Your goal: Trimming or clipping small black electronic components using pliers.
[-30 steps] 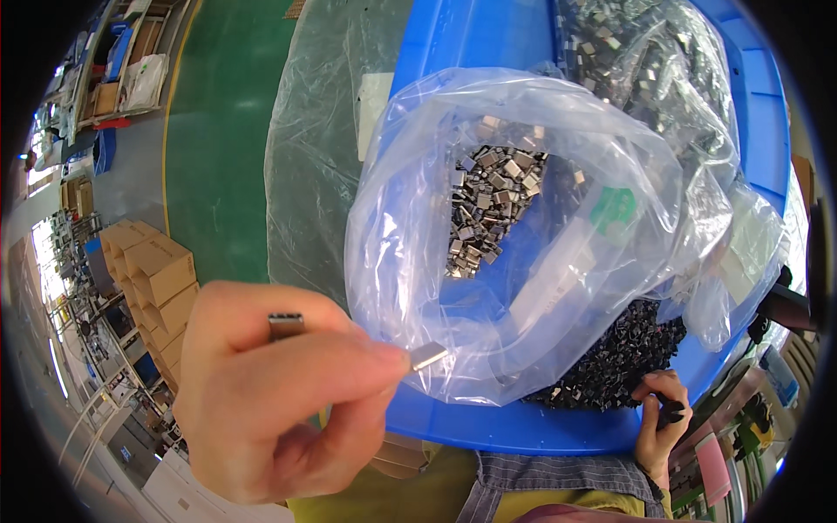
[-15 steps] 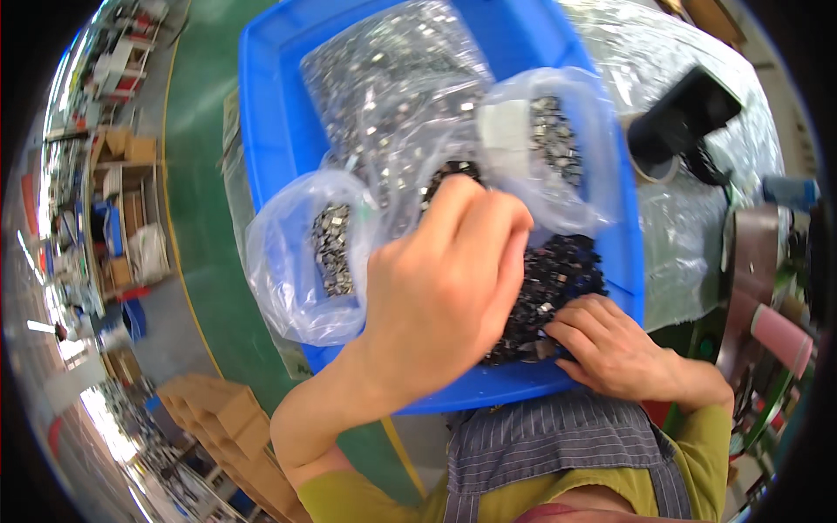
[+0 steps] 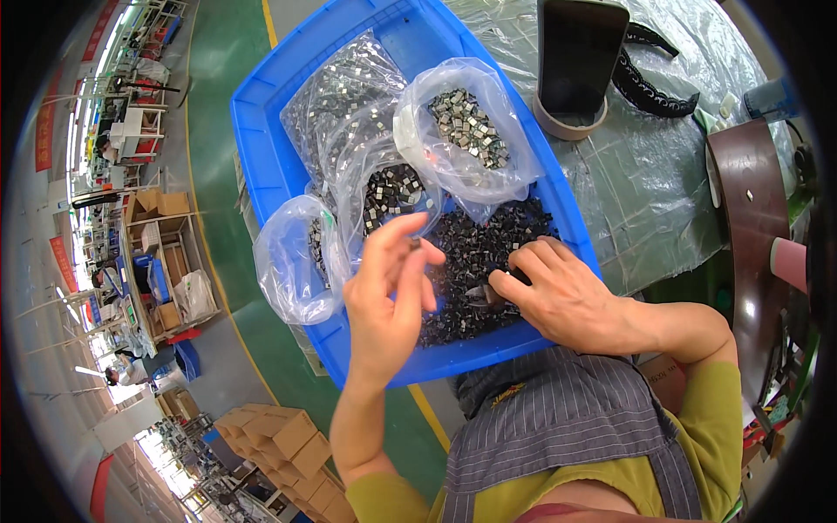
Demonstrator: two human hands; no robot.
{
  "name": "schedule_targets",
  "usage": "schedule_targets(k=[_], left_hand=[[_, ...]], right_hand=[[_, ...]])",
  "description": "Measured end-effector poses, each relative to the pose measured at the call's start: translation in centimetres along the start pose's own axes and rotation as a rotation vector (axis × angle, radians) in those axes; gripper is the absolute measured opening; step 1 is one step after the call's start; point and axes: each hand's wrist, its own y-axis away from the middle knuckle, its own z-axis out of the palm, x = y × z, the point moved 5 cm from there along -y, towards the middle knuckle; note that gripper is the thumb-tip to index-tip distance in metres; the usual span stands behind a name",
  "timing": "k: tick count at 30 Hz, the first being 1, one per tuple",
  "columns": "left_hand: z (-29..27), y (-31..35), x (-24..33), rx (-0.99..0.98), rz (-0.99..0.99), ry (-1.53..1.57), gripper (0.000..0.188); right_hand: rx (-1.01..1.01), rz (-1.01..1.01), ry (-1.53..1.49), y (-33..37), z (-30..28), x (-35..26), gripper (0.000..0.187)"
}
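Note:
A heap of small black parts (image 3: 462, 253) lies in the near right of a blue tub (image 3: 514, 342). My right hand (image 3: 567, 296) rests on its right side, fingers curled and thumb drawn in. By the thumb and fingertips are dark bits and a greyish shiny piece (image 3: 481, 296); what the fingers grip is partly hidden. Over the heap's left edge my left hand (image 3: 388, 301) is raised, fingers bent and apart. A dark speck shows between them; I cannot tell whether it is held. Clear bags of small shiny metal pieces stand beyond: a left bag (image 3: 292, 283), a middle bag (image 3: 353, 205), a right bag (image 3: 523, 161).
A large clear bag (image 3: 340, 105) of similar pieces fills the tub's far end. On the plastic-covered table (image 3: 645, 192) at right stand a dark phone-like slab (image 3: 580, 57) in a round holder (image 3: 571, 126) and a black curved strip (image 3: 649, 91). Cardboard boxes (image 3: 279, 440) are stacked at lower left.
My left hand has come back from over the middle bag toward the heap, its fingers loosening apart. The right hand has shifted left over the heap. The whole view has also turned.

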Motion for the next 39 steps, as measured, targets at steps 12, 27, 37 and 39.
schedule_targets(k=[12, 27, 37, 39], left_hand=[[0.6, 2.8, -2.9, -0.010, 0.065, 0.435, 0.016], [0.2, 2.8, -2.9, 0.011, 0.023, 0.508, 0.015], [1.6, 3.1, -2.8, -0.029, 0.088, 0.533, 0.018], [2.0, 3.2, -2.8, -0.048, 0.111, 0.539, 0.017]], right_hand=[[0.267, 0.070, -0.392, -1.5, -2.1, -0.6, 0.027], [0.189, 0.127, -0.400, -3.1, -0.8, 0.1, 0.026], [0.147, 0.138, -0.360, -2.3, -0.3, 0.0, 0.029], [0.163, 0.122, -0.368, -2.4, -0.4, -0.1, 0.029]])
